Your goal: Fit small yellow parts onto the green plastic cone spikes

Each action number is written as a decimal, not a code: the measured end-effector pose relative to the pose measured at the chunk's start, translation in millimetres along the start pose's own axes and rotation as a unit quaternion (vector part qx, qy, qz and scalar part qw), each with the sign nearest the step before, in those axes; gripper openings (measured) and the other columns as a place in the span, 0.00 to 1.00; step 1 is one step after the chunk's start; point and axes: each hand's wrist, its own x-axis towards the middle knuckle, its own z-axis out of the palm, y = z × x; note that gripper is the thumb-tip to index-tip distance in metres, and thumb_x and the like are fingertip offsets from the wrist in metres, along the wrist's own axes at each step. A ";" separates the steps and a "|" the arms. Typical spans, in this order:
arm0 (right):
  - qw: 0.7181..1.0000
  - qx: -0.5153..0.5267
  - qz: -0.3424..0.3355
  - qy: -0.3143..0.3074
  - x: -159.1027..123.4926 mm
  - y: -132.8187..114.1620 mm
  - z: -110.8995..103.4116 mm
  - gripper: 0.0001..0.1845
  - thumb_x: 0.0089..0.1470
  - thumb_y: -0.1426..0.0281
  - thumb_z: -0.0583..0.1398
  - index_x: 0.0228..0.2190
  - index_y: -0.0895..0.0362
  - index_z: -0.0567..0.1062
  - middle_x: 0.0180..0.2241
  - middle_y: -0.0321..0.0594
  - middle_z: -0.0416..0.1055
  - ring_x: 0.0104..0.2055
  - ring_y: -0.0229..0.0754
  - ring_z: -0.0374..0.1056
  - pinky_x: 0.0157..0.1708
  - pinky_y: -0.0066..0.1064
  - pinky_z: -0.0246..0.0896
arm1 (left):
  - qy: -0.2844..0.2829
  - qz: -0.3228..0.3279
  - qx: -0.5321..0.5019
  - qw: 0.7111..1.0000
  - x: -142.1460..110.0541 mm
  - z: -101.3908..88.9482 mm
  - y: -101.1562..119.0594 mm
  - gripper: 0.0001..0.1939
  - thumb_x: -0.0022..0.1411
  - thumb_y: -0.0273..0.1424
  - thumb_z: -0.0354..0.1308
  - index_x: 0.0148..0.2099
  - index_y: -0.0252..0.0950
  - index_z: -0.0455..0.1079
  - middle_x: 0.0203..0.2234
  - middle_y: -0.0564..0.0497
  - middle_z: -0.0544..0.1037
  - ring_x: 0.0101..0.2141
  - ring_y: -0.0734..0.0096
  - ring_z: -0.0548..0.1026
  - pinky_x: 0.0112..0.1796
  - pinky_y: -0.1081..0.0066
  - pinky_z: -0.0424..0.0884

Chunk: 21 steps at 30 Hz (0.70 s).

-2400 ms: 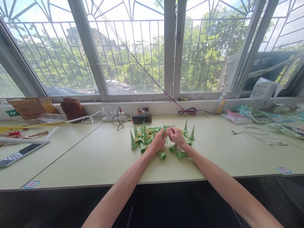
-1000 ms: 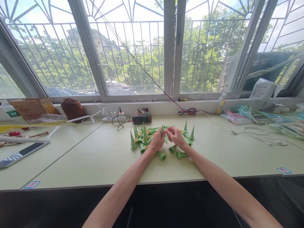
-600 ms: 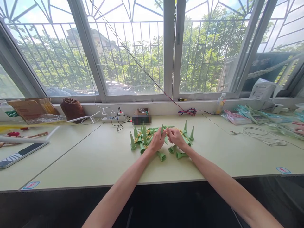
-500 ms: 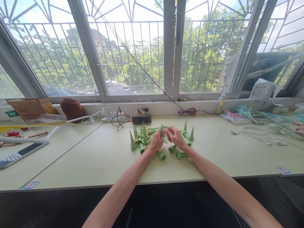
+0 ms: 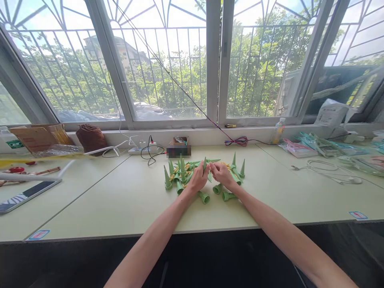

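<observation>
My left hand (image 5: 198,180) is closed round a pale green pointed cone (image 5: 205,163), whose tip sticks up above the fingers. Right beside it, my right hand (image 5: 222,175) is pinched, fingertips close to the left fingers; what they hold, if anything, is too small to make out. Around both hands is a cluster of similar green cones. Some stand upright, like the cone at the left (image 5: 167,179) and the cone at the right (image 5: 242,169). Others lie on their sides with hollow round ends towards me, such as the lying cone (image 5: 204,197). Small yellow pieces (image 5: 172,170) are scattered among them.
Behind the cones sit a small box (image 5: 179,151) and a power strip (image 5: 147,149) with cables. At the right lie a coiled white cable (image 5: 333,170), plastic bags (image 5: 322,145) and a bottle (image 5: 279,131). Another person's hand (image 5: 378,160) shows at the right edge.
My right hand has shifted very slightly, its fingers a little more curled. The other person's hand at the right edge has moved slightly. My left hand still grips the cone.
</observation>
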 end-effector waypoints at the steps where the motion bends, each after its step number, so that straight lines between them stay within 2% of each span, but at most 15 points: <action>1: 1.000 0.010 -0.001 0.001 -0.3 -1.0 0.1 0.24 0.59 0.51 0.51 0.20 0.54 0.62 0.14 0.30 0.57 0.15 0.33 0.53 0.16 0.27 0.50 | -0.001 -0.003 -0.001 1.000 0.2 -0.1 -0.3 0.14 0.69 0.40 0.43 0.35 0.36 0.59 0.22 0.54 0.69 0.21 0.76 0.64 0.27 0.72 0.60; 5: 0.999 0.054 0.000 -0.002 -1.3 -3.7 -0.1 0.14 0.56 0.56 0.56 0.30 0.54 0.66 0.17 0.30 0.62 0.16 0.34 0.57 0.17 0.26 0.54 | 0.003 -0.006 -0.005 1.000 1.4 -0.6 -1.2 0.15 0.69 0.40 0.42 0.34 0.36 0.59 0.22 0.54 0.68 0.21 0.77 0.63 0.26 0.72 0.59; 8: 0.998 0.055 -0.006 -0.005 -1.1 -2.8 -0.3 0.12 0.54 0.58 0.57 0.31 0.55 0.66 0.19 0.30 0.63 0.17 0.34 0.58 0.17 0.26 0.55 | 0.011 -0.004 -0.003 1.000 2.2 -1.0 -1.0 0.15 0.69 0.40 0.42 0.34 0.36 0.59 0.22 0.54 0.69 0.21 0.77 0.65 0.26 0.73 0.59; 13: 1.000 0.028 -0.007 -0.005 -0.6 -2.2 -1.1 0.15 0.56 0.56 0.56 0.28 0.55 0.66 0.17 0.31 0.62 0.17 0.34 0.57 0.17 0.27 0.53 | 0.007 -0.011 0.007 1.000 1.7 -1.6 0.3 0.14 0.69 0.39 0.42 0.35 0.36 0.60 0.22 0.54 0.70 0.21 0.76 0.65 0.27 0.73 0.60; 21: 0.999 -0.031 -0.004 0.003 1.3 3.9 -1.3 0.24 0.58 0.51 0.52 0.19 0.55 0.62 0.13 0.31 0.58 0.16 0.34 0.53 0.17 0.27 0.49 | -0.009 -0.010 -0.009 1.000 0.5 -1.0 -1.6 0.15 0.69 0.41 0.43 0.35 0.36 0.59 0.21 0.54 0.69 0.20 0.77 0.64 0.25 0.73 0.59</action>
